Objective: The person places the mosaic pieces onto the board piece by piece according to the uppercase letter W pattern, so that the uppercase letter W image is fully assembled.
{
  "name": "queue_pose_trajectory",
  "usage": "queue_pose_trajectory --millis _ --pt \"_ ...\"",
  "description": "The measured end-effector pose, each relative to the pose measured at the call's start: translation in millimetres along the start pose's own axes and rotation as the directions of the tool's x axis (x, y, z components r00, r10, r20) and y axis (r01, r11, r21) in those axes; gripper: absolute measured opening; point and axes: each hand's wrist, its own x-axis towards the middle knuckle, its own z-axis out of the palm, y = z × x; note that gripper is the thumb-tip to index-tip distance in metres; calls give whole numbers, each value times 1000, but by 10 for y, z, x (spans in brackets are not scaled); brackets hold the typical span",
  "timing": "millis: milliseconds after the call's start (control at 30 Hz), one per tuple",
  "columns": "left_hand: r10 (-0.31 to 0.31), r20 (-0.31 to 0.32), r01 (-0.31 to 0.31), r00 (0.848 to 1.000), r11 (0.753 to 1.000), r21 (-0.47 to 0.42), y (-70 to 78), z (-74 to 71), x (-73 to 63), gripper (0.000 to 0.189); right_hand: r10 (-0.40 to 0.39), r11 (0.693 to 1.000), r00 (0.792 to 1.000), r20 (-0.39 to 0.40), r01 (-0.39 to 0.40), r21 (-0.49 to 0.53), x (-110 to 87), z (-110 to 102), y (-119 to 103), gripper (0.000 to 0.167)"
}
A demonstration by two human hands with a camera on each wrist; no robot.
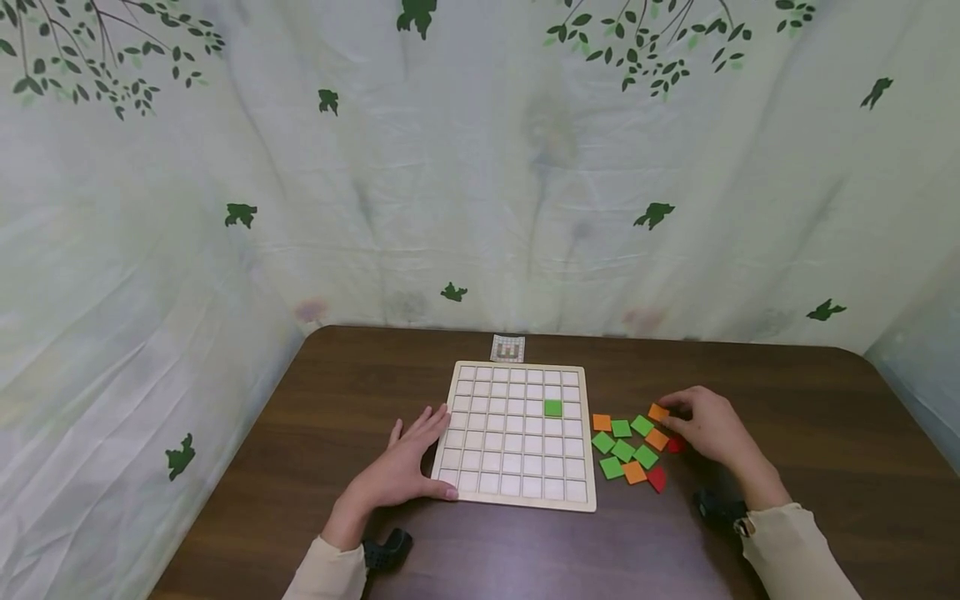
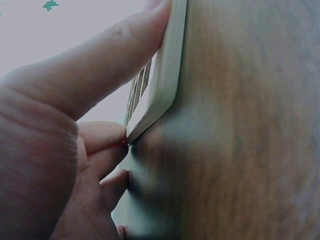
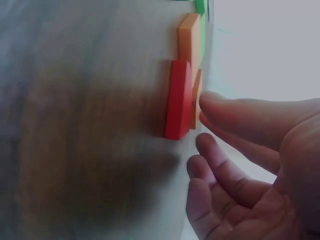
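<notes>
In the head view a pale board (image 1: 516, 502) with a grid of white squares lies on the table. One green tile (image 1: 552, 408) sits in a square at its upper right. My left hand (image 1: 405, 464) rests against the board's left side, fingers extended, with the thumb on the front edge near the corner. Right of the board lie several loose green, orange and red tiles. At their far right, my right hand (image 1: 705, 425) pinches an orange tile (image 1: 658, 412) between thumb and index finger. In the right wrist view, a red tile (image 3: 178, 100) stands beside those fingertips.
A small printed card (image 1: 507, 348) lies behind the board, near the back edge of the brown table (image 1: 390, 354). A pale curtain (image 1: 480, 167) with leaf and bird prints hangs behind the table.
</notes>
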Motion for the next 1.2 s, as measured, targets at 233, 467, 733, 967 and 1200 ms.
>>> queue_pose_trajectory --millis 233,467,733,967,1200 --pt "-2 0 2 1000 1000 0 -3 6 -2 114 19 1000 999 29 -19 3 8 -7 -6 32" --pt "-6 4 6 1000 1000 7 3 3 0 114 44 999 998 49 -44 3 10 -25 -25 30" --pt "-19 8 19 1000 1000 17 -6 1 -4 114 43 999 999 12 -43 16 6 -6 -60 31" --pt "-2 4 2 1000 1000 9 1 4 -9 115 15 1000 998 -53 -13 25 -1 47 -147 31" --pt "-12 11 12 1000 1000 7 1 -6 -13 115 -11 1000 998 -66 13 25 11 128 -274 30"
